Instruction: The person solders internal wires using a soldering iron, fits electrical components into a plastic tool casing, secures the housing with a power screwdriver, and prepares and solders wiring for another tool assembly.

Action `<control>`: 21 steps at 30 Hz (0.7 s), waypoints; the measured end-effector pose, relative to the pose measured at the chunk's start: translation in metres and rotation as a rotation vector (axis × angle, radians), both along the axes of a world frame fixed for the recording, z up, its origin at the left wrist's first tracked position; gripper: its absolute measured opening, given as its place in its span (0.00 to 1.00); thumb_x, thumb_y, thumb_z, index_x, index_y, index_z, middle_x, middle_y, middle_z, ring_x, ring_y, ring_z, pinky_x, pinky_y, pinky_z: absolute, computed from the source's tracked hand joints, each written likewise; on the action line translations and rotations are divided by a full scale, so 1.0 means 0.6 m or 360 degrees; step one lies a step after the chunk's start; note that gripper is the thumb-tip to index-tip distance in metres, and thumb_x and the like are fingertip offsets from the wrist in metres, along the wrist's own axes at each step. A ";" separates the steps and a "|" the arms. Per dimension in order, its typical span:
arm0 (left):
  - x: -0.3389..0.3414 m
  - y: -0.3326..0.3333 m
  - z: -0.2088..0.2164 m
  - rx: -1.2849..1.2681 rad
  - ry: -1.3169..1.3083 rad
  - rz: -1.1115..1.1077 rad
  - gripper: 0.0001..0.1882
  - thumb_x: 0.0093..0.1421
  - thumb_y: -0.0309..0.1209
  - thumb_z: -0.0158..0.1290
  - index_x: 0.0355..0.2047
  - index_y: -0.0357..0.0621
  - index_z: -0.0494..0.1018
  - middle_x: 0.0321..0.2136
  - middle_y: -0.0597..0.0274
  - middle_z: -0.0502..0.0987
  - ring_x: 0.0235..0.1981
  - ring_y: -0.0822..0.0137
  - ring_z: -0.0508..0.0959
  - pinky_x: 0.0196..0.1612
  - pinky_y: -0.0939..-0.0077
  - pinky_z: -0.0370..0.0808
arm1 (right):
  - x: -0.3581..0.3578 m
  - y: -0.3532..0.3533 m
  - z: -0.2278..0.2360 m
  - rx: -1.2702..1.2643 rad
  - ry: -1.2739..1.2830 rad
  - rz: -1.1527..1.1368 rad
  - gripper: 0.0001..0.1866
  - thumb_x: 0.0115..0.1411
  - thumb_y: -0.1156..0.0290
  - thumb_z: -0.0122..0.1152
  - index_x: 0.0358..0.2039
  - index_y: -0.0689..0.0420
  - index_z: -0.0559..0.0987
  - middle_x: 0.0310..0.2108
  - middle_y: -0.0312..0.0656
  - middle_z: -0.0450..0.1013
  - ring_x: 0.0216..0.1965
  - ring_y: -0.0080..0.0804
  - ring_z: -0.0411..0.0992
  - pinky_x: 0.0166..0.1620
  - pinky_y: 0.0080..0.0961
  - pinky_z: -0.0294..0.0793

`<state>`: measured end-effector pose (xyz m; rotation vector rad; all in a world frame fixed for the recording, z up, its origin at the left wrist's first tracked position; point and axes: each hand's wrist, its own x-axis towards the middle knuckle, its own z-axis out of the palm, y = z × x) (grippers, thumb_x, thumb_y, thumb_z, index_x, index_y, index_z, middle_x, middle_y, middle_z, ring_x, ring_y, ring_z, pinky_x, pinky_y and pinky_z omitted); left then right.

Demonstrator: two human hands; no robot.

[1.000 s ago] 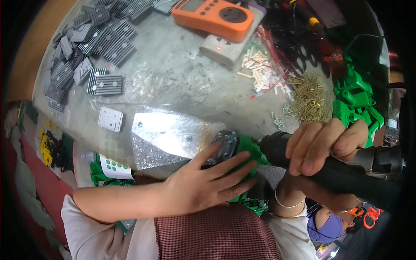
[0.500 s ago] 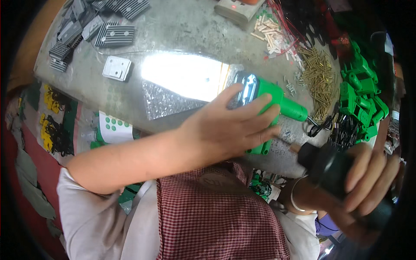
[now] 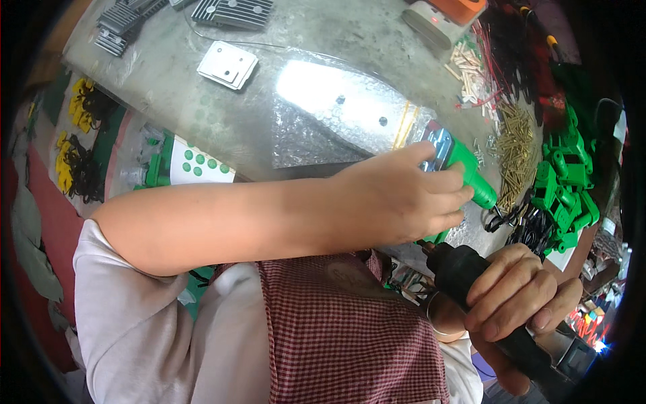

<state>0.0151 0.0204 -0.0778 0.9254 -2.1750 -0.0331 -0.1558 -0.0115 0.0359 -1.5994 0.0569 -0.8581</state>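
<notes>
— Head view: left hand (image 3: 407, 195), doing what?
— Bent over a green housing (image 3: 481, 185), with fingers closed on it, slightly parted from one another, and thumb against a glossy dark block (image 3: 441, 147) at its upper left end.
— And the housing, lying where?
— On the tabletop (image 3: 168, 84), right of centre, just beside the right end of a clear bubble-wrap bag (image 3: 303, 145); partly covered by the hand, with its handle slanting down to the right.
— Right hand (image 3: 517, 293)?
— At lower right, with fingers clamped around the barrel of a black power driver (image 3: 461, 273). Tip pointing up and left, near the lower part of the housing; touching or apart, cannot tell.
— To the right of the handle?
— A heap of brass pins (image 3: 517, 151), with white tubes (image 3: 468, 67) and red wires (image 3: 488, 50) above; farther right, a pile of green casings (image 3: 565, 182), with black cables (image 3: 531, 232) at its lower left.
— Toward the far side?
— An orange meter (image 3: 461, 8) by a white power strip (image 3: 431, 27), both near the upper edge; to the left, a pale flat plate (image 3: 227, 65) and, beyond it, grey finned blocks (image 3: 232, 11).
— Nearer the body?
— A white sheet with green dots (image 3: 195, 172) above the left forearm, and a red checked apron (image 3: 350, 330) below.
</notes>
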 end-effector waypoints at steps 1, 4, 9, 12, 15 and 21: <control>-0.001 0.001 0.000 0.0003 0.0037 0.0015 0.14 0.59 0.34 0.51 0.46 0.56 0.77 0.53 0.73 0.75 0.57 0.69 0.69 0.49 0.71 0.71 | 0.001 -0.003 -0.005 0.0008 -0.0040 0.0027 0.07 0.70 0.71 0.48 0.44 0.60 0.65 0.31 0.52 0.78 0.27 0.46 0.79 0.27 0.37 0.83; -0.002 0.002 0.001 0.0006 0.0024 0.0043 0.14 0.58 0.34 0.51 0.45 0.55 0.77 0.52 0.73 0.75 0.57 0.69 0.69 0.49 0.71 0.71 | 0.002 -0.006 -0.006 0.0019 -0.0011 0.0107 0.08 0.71 0.69 0.48 0.44 0.59 0.65 0.31 0.52 0.78 0.26 0.48 0.79 0.28 0.39 0.82; -0.002 0.009 0.008 0.0047 -0.0045 0.0014 0.17 0.58 0.34 0.51 0.48 0.56 0.76 0.55 0.72 0.73 0.59 0.67 0.67 0.51 0.69 0.71 | -0.008 -0.005 0.003 -0.0017 0.0053 0.0089 0.12 0.72 0.67 0.45 0.50 0.60 0.63 0.36 0.54 0.77 0.31 0.51 0.79 0.32 0.43 0.82; 0.006 0.005 0.010 -0.0003 -0.0253 0.0091 0.23 0.56 0.40 0.56 0.53 0.58 0.73 0.60 0.71 0.69 0.63 0.64 0.63 0.54 0.67 0.70 | -0.032 -0.001 0.032 -0.0154 0.0069 0.0092 0.15 0.73 0.67 0.41 0.55 0.60 0.62 0.34 0.51 0.77 0.30 0.50 0.78 0.33 0.39 0.82; 0.008 0.014 0.027 0.0251 -0.0325 -0.0032 0.42 0.40 0.54 0.65 0.57 0.60 0.70 0.63 0.71 0.65 0.64 0.64 0.61 0.56 0.64 0.69 | -0.068 0.011 0.038 -0.0259 -0.0224 -0.0262 0.31 0.53 0.76 0.72 0.53 0.62 0.63 0.31 0.45 0.77 0.28 0.36 0.79 0.32 0.29 0.82; -0.007 0.014 0.012 0.0139 -0.0177 0.0063 0.28 0.51 0.47 0.60 0.53 0.60 0.72 0.61 0.71 0.67 0.63 0.63 0.63 0.55 0.64 0.70 | -0.043 0.015 0.000 -0.0137 -0.0086 -0.0385 0.32 0.49 0.51 0.76 0.40 0.55 0.65 0.22 0.33 0.71 0.16 0.21 0.70 0.23 0.15 0.70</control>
